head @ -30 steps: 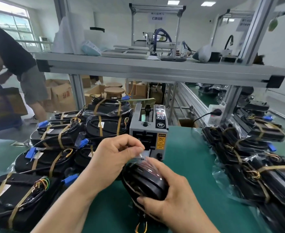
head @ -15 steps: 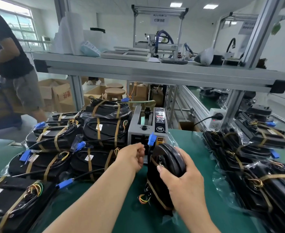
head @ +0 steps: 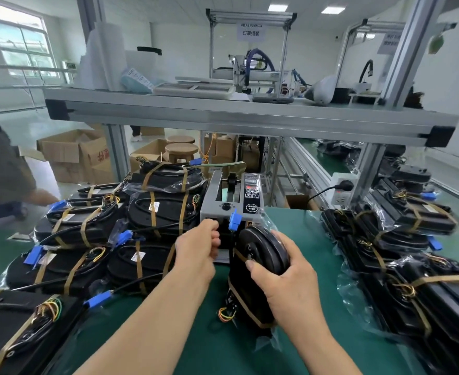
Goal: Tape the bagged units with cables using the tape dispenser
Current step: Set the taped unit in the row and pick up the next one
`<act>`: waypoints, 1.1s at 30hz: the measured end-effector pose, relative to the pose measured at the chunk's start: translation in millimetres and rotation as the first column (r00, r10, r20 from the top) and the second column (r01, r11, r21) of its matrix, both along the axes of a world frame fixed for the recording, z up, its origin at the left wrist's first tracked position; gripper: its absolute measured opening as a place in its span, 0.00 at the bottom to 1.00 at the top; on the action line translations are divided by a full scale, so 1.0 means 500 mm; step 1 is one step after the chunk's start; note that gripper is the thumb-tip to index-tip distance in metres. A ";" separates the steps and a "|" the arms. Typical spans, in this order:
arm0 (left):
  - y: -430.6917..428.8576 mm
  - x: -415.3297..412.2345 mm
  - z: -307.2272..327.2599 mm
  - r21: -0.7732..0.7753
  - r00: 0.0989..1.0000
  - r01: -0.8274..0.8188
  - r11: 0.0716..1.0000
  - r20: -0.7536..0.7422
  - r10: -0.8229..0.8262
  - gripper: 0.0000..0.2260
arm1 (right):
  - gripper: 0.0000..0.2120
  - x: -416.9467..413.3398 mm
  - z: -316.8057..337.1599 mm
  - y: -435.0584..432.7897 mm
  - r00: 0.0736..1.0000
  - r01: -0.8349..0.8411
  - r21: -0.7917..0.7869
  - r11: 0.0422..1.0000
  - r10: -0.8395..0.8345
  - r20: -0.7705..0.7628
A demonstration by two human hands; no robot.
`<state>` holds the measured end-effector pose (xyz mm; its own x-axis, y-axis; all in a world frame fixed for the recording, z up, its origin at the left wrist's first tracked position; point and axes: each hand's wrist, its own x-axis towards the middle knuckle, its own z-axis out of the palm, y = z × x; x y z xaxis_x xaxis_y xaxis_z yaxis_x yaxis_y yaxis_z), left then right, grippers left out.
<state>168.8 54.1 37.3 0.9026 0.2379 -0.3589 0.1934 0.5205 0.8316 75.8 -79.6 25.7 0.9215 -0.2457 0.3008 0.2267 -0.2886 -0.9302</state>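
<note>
Right hand [head: 285,277] grips the bagged unit [head: 262,246], stood on end on the green mat [head: 306,234] just before the tape dispenser [head: 232,197]. Left hand [head: 198,250] curled at the dispenser's outlet; whether it holds tape cannot be told.

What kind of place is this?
Probably a factory packing line: taped, bagged units pile up on a green workbench, a tape dispenser stands in the middle, and cardboard boxes wait on the floor behind.

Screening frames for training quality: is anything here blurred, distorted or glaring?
Head view: wide-angle distortion bows the shelf beam; at the right edge the stacked units smear with blur; in the centre the left hand, the right hand gripping the bagged unit, and the tape dispenser look fairly sharp.
</note>
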 end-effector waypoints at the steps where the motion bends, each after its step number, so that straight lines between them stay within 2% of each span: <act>1: 0.014 -0.015 0.011 0.044 0.996 0.051 0.998 0.068 -0.054 0.08 | 0.23 0.000 0.000 0.000 1.000 -0.002 -0.003 1.000 0.002 0.005; 4: 0.052 -0.065 0.044 0.232 0.910 0.279 0.932 0.248 -0.333 0.12 | 0.26 -0.006 0.000 0.009 0.999 -0.025 -0.040 0.999 0.026 0.029; 6: 0.064 -0.092 0.065 0.364 0.819 0.381 0.850 0.295 -0.493 0.13 | 0.28 -0.013 -0.001 0.018 0.998 -0.032 -0.089 0.996 0.037 0.055; 8: 0.068 -0.108 0.084 0.498 0.761 0.408 0.765 0.277 -0.586 0.13 | 0.30 -0.019 0.001 0.026 0.996 -0.046 -0.123 0.991 0.055 0.070; 10: 0.067 -0.114 0.099 0.614 0.741 0.400 0.681 0.220 -0.634 0.13 | 0.33 -0.024 0.004 0.030 0.995 -0.057 -0.143 0.988 0.068 0.074; 14: 0.063 -0.117 0.108 0.691 0.732 0.404 0.599 0.148 -0.665 0.10 | 0.34 -0.027 0.005 0.034 0.993 -0.058 -0.164 0.985 0.074 0.092; 18: 0.058 -0.113 0.106 0.678 0.747 0.413 0.608 0.129 -0.652 0.12 | 0.36 -0.024 0.001 0.036 0.992 -0.039 -0.191 0.981 0.061 0.108; 29: 0.050 -0.119 0.101 0.694 0.789 0.351 0.629 0.143 -0.597 0.07 | 0.32 -0.023 -0.004 0.040 0.988 -0.052 -0.203 0.978 0.079 0.131; 33: 0.044 -0.124 0.097 0.663 0.816 0.326 0.674 0.163 -0.555 0.08 | 0.30 -0.024 -0.007 0.042 0.988 -0.048 -0.204 0.978 0.076 0.133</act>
<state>107.0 76.0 85.8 0.9853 -0.1654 0.0425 -0.0698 -0.1626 0.9842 63.9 -58.8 22.3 0.8787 -0.1115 0.4641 0.3730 -0.4462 -0.8135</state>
